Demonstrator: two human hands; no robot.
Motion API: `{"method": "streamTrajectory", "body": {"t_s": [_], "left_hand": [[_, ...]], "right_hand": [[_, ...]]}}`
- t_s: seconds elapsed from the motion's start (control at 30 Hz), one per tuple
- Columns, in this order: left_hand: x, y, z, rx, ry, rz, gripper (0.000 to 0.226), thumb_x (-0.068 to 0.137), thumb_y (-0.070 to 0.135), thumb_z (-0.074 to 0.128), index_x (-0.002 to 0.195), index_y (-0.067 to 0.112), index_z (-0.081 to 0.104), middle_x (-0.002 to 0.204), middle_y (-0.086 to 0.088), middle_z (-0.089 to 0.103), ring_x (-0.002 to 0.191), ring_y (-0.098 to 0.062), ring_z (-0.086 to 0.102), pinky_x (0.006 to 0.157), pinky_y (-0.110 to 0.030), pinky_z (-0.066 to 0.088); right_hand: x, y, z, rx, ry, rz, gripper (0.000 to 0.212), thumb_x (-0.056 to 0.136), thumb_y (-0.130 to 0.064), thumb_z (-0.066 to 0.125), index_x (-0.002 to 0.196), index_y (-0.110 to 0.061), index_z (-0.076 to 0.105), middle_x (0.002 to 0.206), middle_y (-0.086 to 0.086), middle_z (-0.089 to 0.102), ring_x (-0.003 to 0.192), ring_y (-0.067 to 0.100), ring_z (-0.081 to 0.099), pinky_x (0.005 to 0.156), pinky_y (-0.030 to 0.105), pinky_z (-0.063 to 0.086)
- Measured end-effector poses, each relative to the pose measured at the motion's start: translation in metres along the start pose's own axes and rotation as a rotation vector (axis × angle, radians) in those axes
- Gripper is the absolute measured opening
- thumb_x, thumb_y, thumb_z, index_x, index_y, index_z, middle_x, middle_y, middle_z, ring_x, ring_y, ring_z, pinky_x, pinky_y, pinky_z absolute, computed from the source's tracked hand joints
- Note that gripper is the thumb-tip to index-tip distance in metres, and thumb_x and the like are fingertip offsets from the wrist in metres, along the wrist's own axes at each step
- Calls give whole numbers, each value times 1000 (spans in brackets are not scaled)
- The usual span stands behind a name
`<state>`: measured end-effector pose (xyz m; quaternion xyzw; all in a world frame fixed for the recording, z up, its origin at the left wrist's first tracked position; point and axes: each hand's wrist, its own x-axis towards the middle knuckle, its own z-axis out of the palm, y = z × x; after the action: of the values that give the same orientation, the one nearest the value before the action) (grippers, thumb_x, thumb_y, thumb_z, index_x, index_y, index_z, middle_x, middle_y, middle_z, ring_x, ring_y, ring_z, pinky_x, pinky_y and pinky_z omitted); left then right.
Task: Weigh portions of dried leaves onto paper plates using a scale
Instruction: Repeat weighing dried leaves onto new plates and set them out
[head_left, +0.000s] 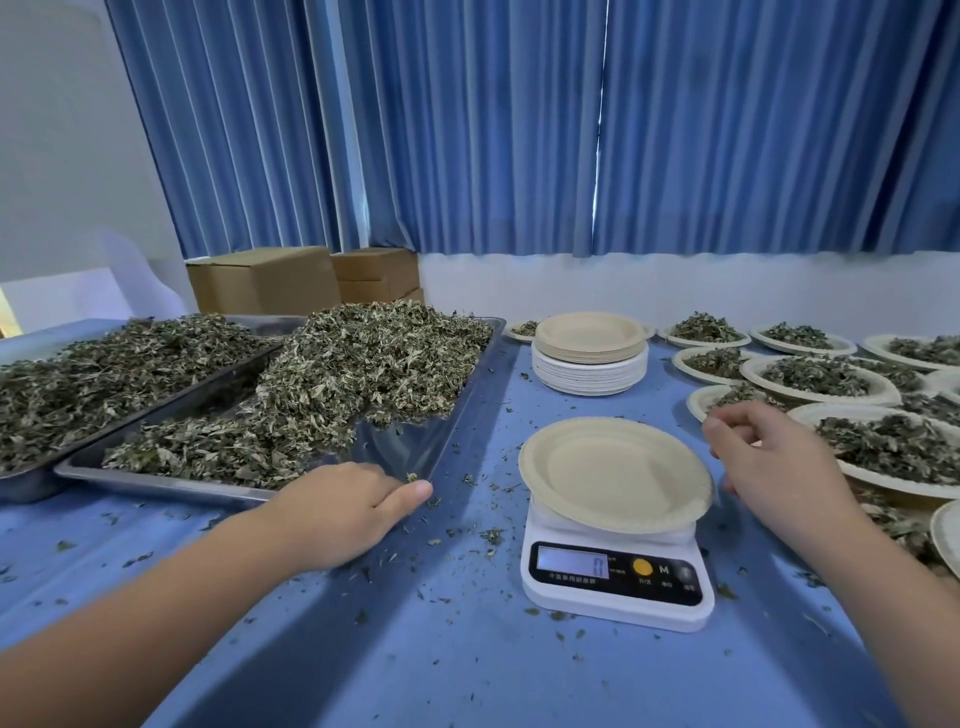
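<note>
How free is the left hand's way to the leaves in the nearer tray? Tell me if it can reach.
Probably yes. The left hand lies at the near rim of the tray, the leaves heaped just beyond, with nothing between them.

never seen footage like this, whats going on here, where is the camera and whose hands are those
There is no machine: one camera worn on a person's head looks down at their own bare hands. The left hand rests on the blue table by a metal tray of dried leaves. The right hand hovers beside an empty paper plate sitting on a white scale that reads 0. Neither hand holds anything. Nearby are a stack of spare plates and plates already filled.
</note>
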<state>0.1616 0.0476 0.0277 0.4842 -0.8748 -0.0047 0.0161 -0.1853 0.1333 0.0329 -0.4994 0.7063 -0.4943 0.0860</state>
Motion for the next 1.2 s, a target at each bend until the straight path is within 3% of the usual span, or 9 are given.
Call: {"method": "streamTrajectory", "body": {"t_s": [0.17, 0.33, 0.47, 0.57, 0.7, 0.83, 0.97, 1.2], "left_hand": [[-5, 4, 9, 86, 83, 13, 46, 94, 60, 12, 81, 30, 44, 86, 6, 50, 82, -15, 51, 82, -37, 45], [-1, 0, 8, -25, 136, 31, 54, 84, 67, 11, 76, 25, 44, 75, 6, 48, 67, -7, 46, 68, -30, 40], [10, -5, 2, -206, 82, 24, 64, 81, 73, 24, 69, 14, 47, 63, 1, 46, 53, -10, 41, 60, -31, 40], [16, -7, -2, -295, 58, -12, 60, 77, 75, 31, 64, 16, 39, 57, 5, 35, 47, -7, 31, 53, -25, 30], [24, -12, -8, -376, 44, -84, 52, 91, 59, 46, 60, 19, 35, 44, 9, 33, 39, -5, 29, 44, -17, 27], [34, -1, -24, -450, 110, -100, 43, 97, 46, 48, 65, 16, 48, 44, 8, 47, 34, 0, 37, 37, -11, 30], [53, 40, -43, -572, 296, -38, 45, 98, 47, 46, 64, 18, 50, 43, 13, 52, 35, 2, 41, 39, -11, 34], [83, 135, -45, -760, 301, 124, 47, 96, 57, 40, 76, 18, 54, 62, 11, 54, 54, 0, 50, 58, -22, 42]], "right_hand": [[0, -1, 0, -3, 0, 1, 11, 93, -25, 54, 85, -26, 60, 79, 0, 65, 68, 27, 63, 68, 38, 49], [0, 0, 1, -10, -3, -5, 12, 93, -25, 54, 84, -25, 61, 77, 0, 66, 68, 27, 62, 68, 37, 49], [1, 2, -1, 4, 7, 9, 13, 93, -25, 54, 82, -27, 60, 79, -2, 65, 69, 25, 63, 64, 34, 48], [2, 3, -2, -1, 9, 13, 12, 93, -24, 54, 83, -24, 61, 78, 0, 65, 70, 28, 63, 65, 34, 48], [3, 4, -2, 12, 9, 20, 11, 93, -22, 53, 88, -22, 63, 79, -1, 65, 71, 27, 63, 66, 35, 49], [5, 5, -2, 8, 11, 22, 13, 94, -21, 52, 87, -21, 64, 79, -1, 65, 70, 27, 64, 63, 33, 48], [4, 6, -2, -11, 35, 4, 20, 94, -21, 52, 77, -21, 63, 75, 2, 67, 68, 28, 63, 59, 28, 45], [3, 3, 0, -27, 34, -12, 23, 93, -20, 54, 74, -18, 65, 71, 5, 67, 68, 29, 63, 69, 39, 50]]}}
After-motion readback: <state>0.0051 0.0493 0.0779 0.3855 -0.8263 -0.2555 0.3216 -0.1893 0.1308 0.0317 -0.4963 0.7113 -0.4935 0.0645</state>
